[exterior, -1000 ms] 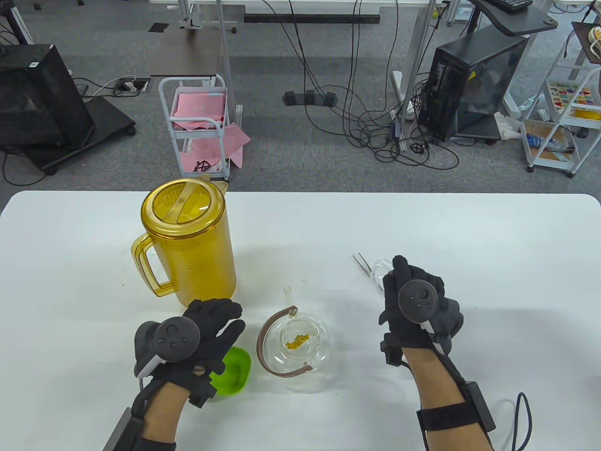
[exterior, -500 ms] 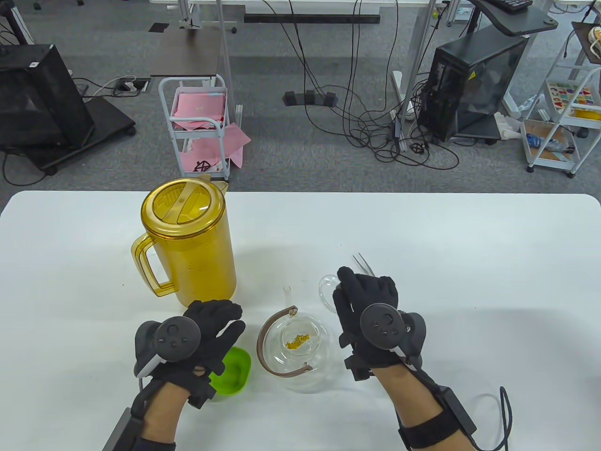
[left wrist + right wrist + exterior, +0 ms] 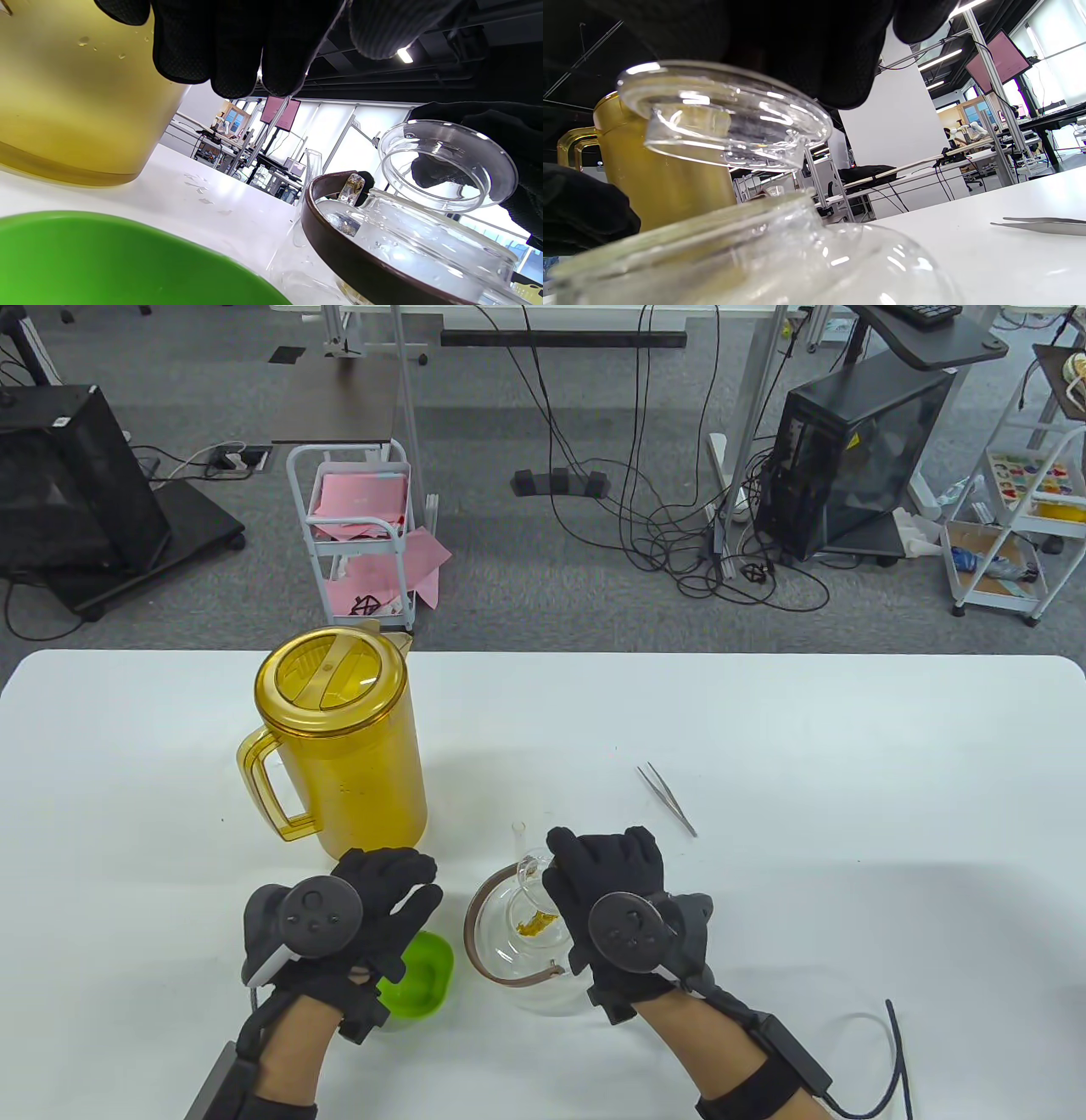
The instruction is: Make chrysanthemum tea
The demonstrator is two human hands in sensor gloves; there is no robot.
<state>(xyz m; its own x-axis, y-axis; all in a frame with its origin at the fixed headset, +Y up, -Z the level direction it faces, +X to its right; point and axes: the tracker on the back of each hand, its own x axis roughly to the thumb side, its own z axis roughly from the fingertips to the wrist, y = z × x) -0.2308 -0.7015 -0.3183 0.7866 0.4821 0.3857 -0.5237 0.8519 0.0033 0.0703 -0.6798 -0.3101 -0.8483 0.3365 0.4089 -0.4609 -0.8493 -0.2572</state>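
Table view: at lower centre, the right hand is gripping the glass lid just above the teapot; left hand is hovering relaxed. Next, probably seating the lid squarely.

1. No readable text, label, brand or number on the yellow pitcher, the glass teapot, the green bowl or the tweezers.
2. Pink sheets on the white cart, far left on the floor: a black hand-drawn mark like a crossed triangle. Not legible as a letter.
3. Tracker buttons on the backs of both hands: markings too small to read.
4. Pink screen in the left wrist view: blank, no characters discernible.
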